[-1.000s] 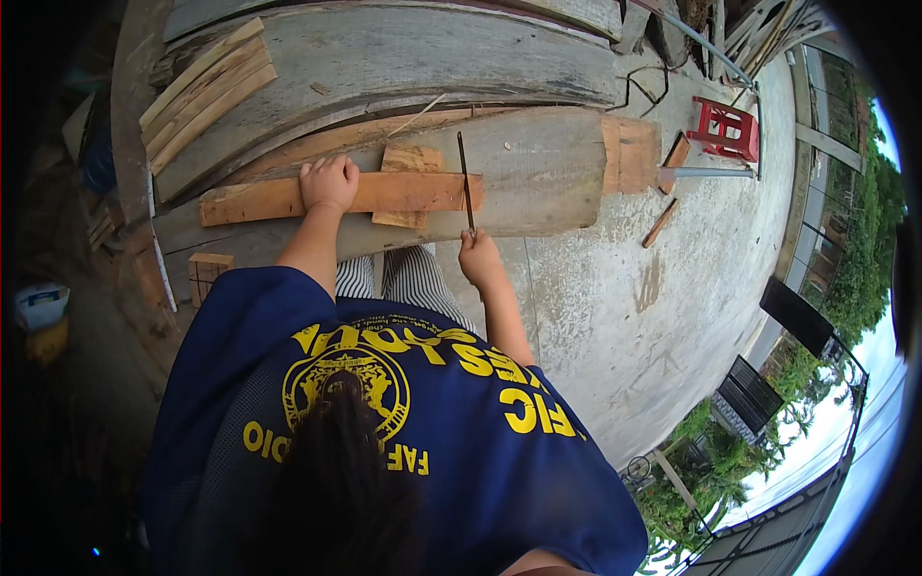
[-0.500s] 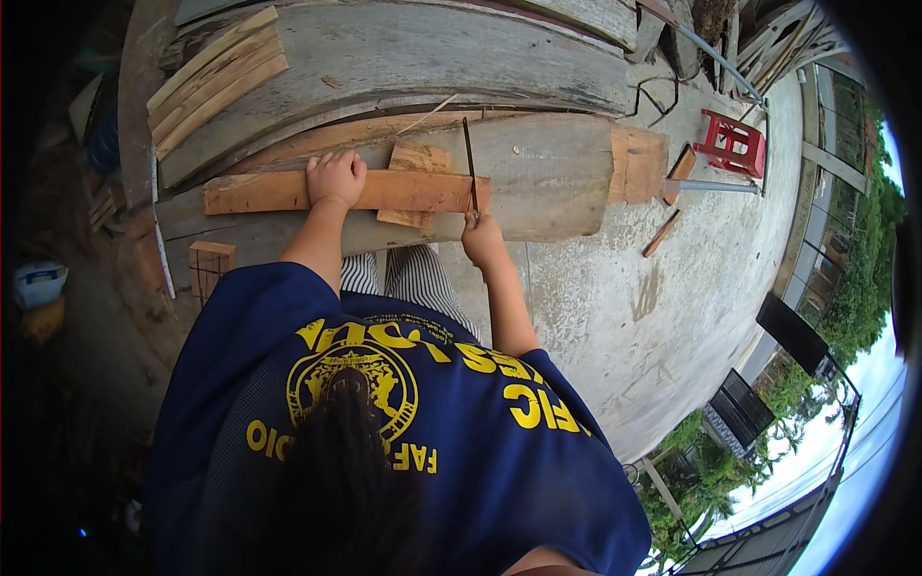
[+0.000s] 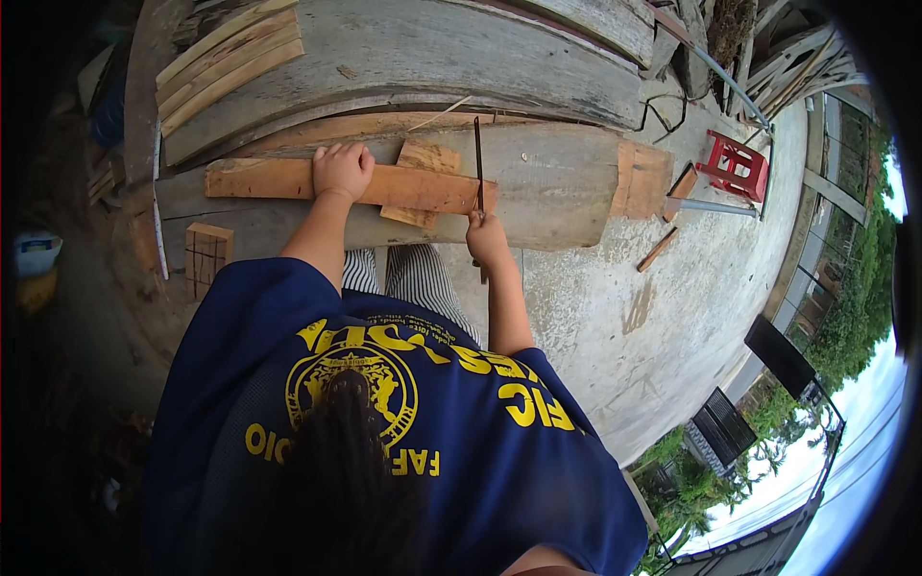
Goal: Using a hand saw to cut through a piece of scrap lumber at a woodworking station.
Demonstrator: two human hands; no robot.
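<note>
My left hand (image 3: 343,172) presses down on a reddish-brown wooden board (image 3: 423,187), its fingers curled over the far edge. The board lies crosswise on top of a shorter, lighter wood piece (image 3: 428,157). In my right hand (image 3: 487,238) is a thin-bladed saw (image 3: 478,154), held by its near end. Its dark narrow blade points away from me and crosses the board close to the right end. Part of the handle shows below my fist. Whether the blade sits in a cut is too small to tell.
Beneath the work is a weathered plank bench (image 3: 567,182). Cut wood strips (image 3: 230,62) are stacked at the far left, near a marked wooden block (image 3: 208,257). Towards the right stands a red plastic stool (image 3: 734,165), with wood offcuts (image 3: 658,249) on the concrete floor (image 3: 615,317).
The whole view has turned slightly. Both hands keep their grips, and the saw still crosses the board near its right end. More of the saw's handle shows under my right fist.
</note>
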